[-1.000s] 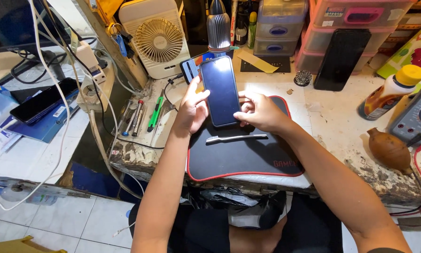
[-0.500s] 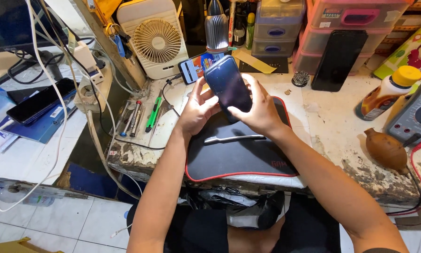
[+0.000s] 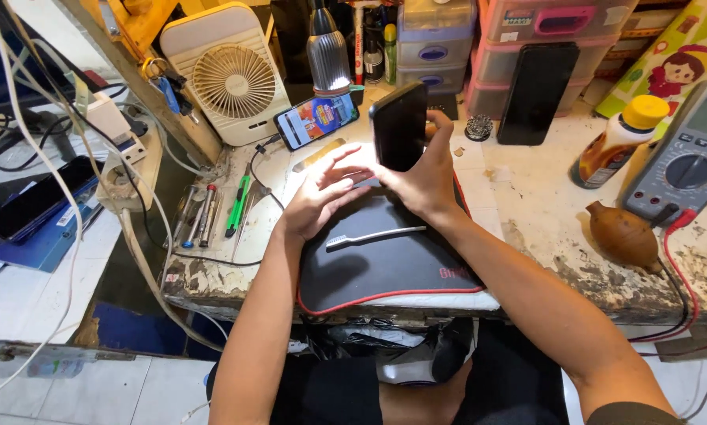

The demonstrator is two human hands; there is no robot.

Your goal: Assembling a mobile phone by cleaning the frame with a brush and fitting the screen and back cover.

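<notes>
The right hand [image 3: 424, 177] held a glossy black phone [image 3: 398, 126] upright in its grip above the black, red-edged mat [image 3: 385, 267], while the left hand [image 3: 322, 197] hovered beside it, fingers spread and empty. A slim metal tool [image 3: 377, 235] lay on the mat. Across the chipped bench [image 3: 542, 220] stood a cream fan [image 3: 231, 79], a lit phone [image 3: 316, 120], another dark phone [image 3: 536, 93] and one multimeter [image 3: 684, 165].

right hand [image 3: 426, 177] gripping upright dark phone [image 3: 398, 126], black mat [image 3: 385, 264]

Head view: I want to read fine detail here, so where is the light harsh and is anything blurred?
Head view: the lamp throws a bright patch on the bench beside the left hand; the dark phone in the right hand looks featureless; left fingers slightly soft.
</notes>
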